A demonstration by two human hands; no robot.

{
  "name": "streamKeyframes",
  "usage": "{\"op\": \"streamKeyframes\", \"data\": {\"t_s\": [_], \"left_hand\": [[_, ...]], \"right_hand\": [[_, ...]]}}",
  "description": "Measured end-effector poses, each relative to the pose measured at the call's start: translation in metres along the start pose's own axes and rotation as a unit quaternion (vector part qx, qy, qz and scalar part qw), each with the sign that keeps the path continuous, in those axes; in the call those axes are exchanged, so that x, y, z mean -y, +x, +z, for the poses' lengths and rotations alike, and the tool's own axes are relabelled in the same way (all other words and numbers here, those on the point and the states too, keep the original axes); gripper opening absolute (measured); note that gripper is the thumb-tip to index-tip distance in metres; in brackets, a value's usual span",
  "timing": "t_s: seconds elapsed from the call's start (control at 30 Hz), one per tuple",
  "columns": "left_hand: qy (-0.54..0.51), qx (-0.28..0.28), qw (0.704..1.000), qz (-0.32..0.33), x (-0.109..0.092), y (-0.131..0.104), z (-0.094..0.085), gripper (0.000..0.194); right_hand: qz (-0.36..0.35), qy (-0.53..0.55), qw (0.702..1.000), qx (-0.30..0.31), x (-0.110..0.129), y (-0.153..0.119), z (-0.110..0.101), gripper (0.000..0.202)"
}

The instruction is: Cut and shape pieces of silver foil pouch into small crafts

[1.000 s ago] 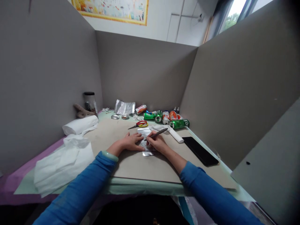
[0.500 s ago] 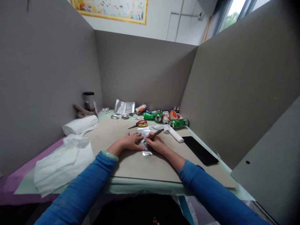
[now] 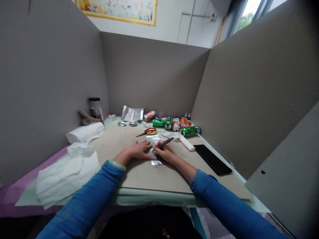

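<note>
A small piece of silvery metal sheet (image 3: 157, 162) lies on the beige board, partly covered by both hands. My left hand (image 3: 140, 150) rests flat with its fingers spread, fingertips pressing the sheet's left side. My right hand (image 3: 164, 151) grips a dark pen (image 3: 167, 142), tilted up to the right, its tip down at the middle of the sheet; the tip itself is too small to make out. Just beyond the sheet lies a pair of scissors (image 3: 151, 131) with red and yellow handles, blades toward the left.
Several drink cans (image 3: 176, 124) lie at the back right. A larger metal sheet (image 3: 132, 114) leans at the back, near a lidded jar (image 3: 96, 108). Paper rolls (image 3: 85, 132) and tissue (image 3: 68, 176) are at left, a black phone (image 3: 212, 159) at right. Grey panels enclose the table.
The pen and my right hand have shifted very slightly to the left. My left hand and the metal sheet stay in place.
</note>
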State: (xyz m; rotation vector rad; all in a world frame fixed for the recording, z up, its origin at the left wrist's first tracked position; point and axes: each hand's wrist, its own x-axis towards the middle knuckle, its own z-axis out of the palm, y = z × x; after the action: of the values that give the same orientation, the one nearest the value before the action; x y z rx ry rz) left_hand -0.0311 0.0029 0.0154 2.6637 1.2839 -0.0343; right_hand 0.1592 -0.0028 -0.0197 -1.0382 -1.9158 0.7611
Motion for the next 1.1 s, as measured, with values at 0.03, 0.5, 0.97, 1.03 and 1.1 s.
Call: {"op": "streamKeyframes", "data": {"t_s": [0.03, 0.5, 0.97, 1.03, 1.1], "left_hand": [[0.001, -0.001, 1.0, 0.0, 0.0, -0.0001, 0.0, 0.081], [-0.002, 0.0, 1.0, -0.003, -0.0001, -0.0001, -0.0002, 0.082], [-0.003, -0.003, 1.0, 0.002, 0.0034, 0.0025, 0.0031, 0.084], [-0.002, -0.001, 1.0, 0.003, 0.0037, 0.0026, 0.0031, 0.084], [-0.001, -0.001, 1.0, 0.005, 0.0041, 0.0028, 0.0032, 0.084]], "right_hand": [[-0.001, 0.001, 1.0, 0.001, -0.0005, 0.0001, 0.0002, 0.015], [-0.004, -0.001, 1.0, 0.003, 0.0011, -0.0003, 0.0004, 0.013], [-0.004, -0.022, 1.0, -0.011, -0.0032, 0.0006, 0.0016, 0.015], [-0.007, -0.024, 1.0, -0.011, -0.0028, 0.0004, 0.0015, 0.014], [-0.01, -0.028, 1.0, -0.01, -0.0023, 0.0004, 0.0014, 0.014]]}}
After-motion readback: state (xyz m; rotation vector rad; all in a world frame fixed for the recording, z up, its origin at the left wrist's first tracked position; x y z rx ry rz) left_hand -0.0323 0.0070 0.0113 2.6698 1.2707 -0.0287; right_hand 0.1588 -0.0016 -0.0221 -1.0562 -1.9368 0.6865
